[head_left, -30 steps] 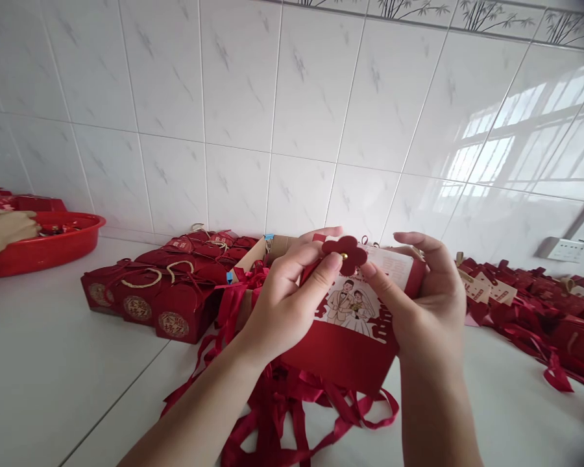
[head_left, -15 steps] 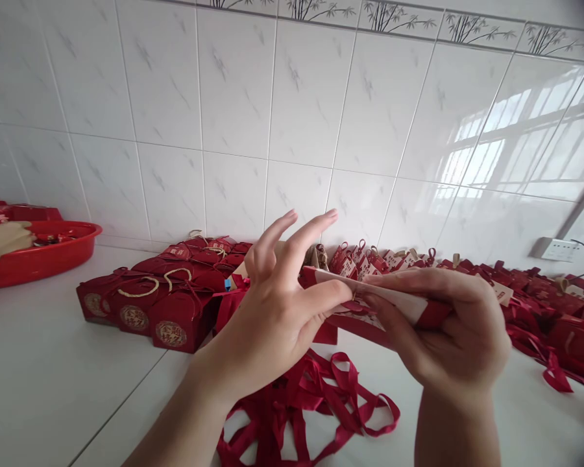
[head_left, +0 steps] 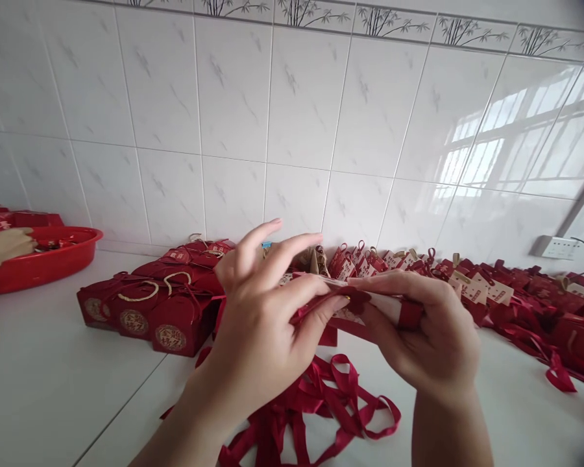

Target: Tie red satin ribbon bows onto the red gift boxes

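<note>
Both hands are raised above the table with a small red-and-white paper gift box (head_left: pixel 388 307) between them, mostly covered by fingers. My left hand (head_left: pixel 267 318) pinches its left end between thumb and index finger, the other fingers lifted and spread. On the right end, my right hand (head_left: pixel 435 334) closes with thumb below and fingers above. Beneath the hands a tangle of dark red ribbon (head_left: pixel 338 405) lies on the white table (head_left: pixel 121 389). Part of a red box behind the hands is hidden.
Closed red boxes (head_left: pixel 170 331) with cord handles stand at left. Several small tagged red gift bags (head_left: pixel 363 263) line the wall toward the right. Another person's hand (head_left: pixel 7 248) reaches into a red basin (head_left: pixel 85 246) at far left. A power strip (head_left: pixel 557 247) hangs at right.
Both hands have shifted left, and the box has moved with them. My left thumb and index finger now pinch lower along its edge. The other person's hand shows further over the basin.
</note>
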